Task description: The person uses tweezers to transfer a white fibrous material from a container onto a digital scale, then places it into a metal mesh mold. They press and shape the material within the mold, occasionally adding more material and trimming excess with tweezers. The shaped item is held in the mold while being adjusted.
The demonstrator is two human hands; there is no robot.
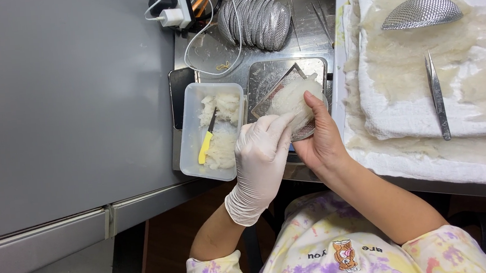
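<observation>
Over the metal tray [267,73] we hold a white, stringy lump [293,98] on a mesh scoop [301,130]. Our bare right hand [321,141] cups it from below, thumb on top. Our gloved left hand [262,149] presses its fingers together on the lump. We think shaping is underway. More white bits wait in the plastic box [188,147] beside a yellow knife [206,142]. One mesh mold [421,12] and tweezers [437,95] lie on the towel [405,119], and more molds [256,19] stay stacked.

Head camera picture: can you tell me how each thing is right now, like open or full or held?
left hand: gloved, pressing the white clump
right hand: bare, holding the mesh mould
white clump: resting on the mesh mould
mesh mould: held up, filled
plastic tub: open, partly filled
yellow-handled knife: lying in the tub
tweezers: lying on the towel
</observation>
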